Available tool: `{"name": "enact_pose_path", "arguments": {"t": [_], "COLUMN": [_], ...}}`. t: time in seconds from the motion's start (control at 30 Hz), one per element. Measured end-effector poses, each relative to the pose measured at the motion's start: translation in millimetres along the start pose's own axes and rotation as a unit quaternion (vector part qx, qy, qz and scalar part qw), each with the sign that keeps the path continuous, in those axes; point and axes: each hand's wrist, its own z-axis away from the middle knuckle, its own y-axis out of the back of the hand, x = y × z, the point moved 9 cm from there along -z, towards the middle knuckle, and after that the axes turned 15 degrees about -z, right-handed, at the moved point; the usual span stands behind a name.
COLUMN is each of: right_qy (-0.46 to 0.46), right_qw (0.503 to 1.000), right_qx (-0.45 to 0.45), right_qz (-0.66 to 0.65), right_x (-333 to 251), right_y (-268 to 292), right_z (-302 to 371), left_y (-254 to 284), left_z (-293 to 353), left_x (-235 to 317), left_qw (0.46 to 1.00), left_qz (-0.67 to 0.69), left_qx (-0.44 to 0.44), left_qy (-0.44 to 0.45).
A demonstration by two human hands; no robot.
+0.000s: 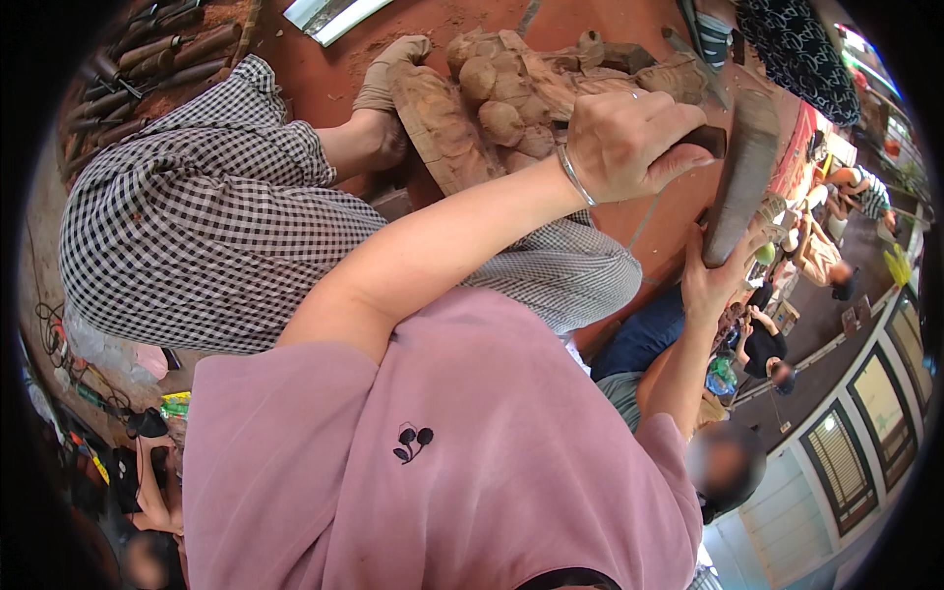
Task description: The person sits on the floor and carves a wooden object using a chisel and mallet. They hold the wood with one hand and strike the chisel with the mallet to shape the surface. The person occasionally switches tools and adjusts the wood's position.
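Note:
My left hand (629, 147), with a silver bangle at the wrist, is closed round a wooden-handled chisel (710, 144). Its brown butt end sticks out past my thumb, and its blade is hidden. In my right hand (713, 280) I grip the near end of a long, thick wooden mallet (744, 177). The mallet stands close beside the chisel's butt; I cannot tell whether they touch. Beneath and beyond my left hand lies a brown wood carving (511, 98) with rounded, knobbly relief. My foot (379, 138), partly wrapped in tan cloth, rests against its left side.
Several wooden-handled chisels (162, 64) lie at the far left. A white-edged panel (334, 15) is on the red tiled floor (629, 231), which has wood chips on it. My legs in checked trousers (226, 226) flank the carving. Other people sit at the right and lower left.

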Motion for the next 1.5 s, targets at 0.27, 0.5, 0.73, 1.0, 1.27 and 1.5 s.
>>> {"name": "enact_pose_path", "arguments": {"t": [0.27, 0.5, 0.73, 1.0, 1.27, 1.5], "right_qy": [0.048, -0.007, 0.056, 0.01, -0.07, -0.073], "right_qw": [0.999, 0.999, 0.998, 1.0, 0.987, 0.989], "right_qx": [0.01, 0.004, 0.001, -0.013, 0.04, 0.029], "right_qz": [0.0, -0.033, 0.03, -0.001, -0.141, -0.125], "right_x": [-1.1, 16.0, -1.3, 16.4, 25.6, 24.3], "right_y": [-4.2, -1.6, -4.1, -2.5, -0.9, -2.8], "right_z": [0.8, 4.7, 2.1, 4.2, 7.2, -0.4], "left_y": [5.7, 6.9, 6.0, 9.1, -19.1, -28.0], "left_z": [1.2, 3.6, 3.9, -3.5, -7.5, -8.2], "left_x": [-1.1, -0.8, -3.0, 22.6, 15.8, 5.0], "left_qw": [1.0, 0.999, 0.999, 0.999, 0.996, 0.994], "left_qz": [0.023, 0.035, 0.031, 0.003, 0.008, -0.013], "left_qx": [0.005, 0.004, -0.002, -0.005, -0.082, -0.11], "left_qy": [-0.004, -0.008, -0.009, -0.034, -0.023, 0.001]}}
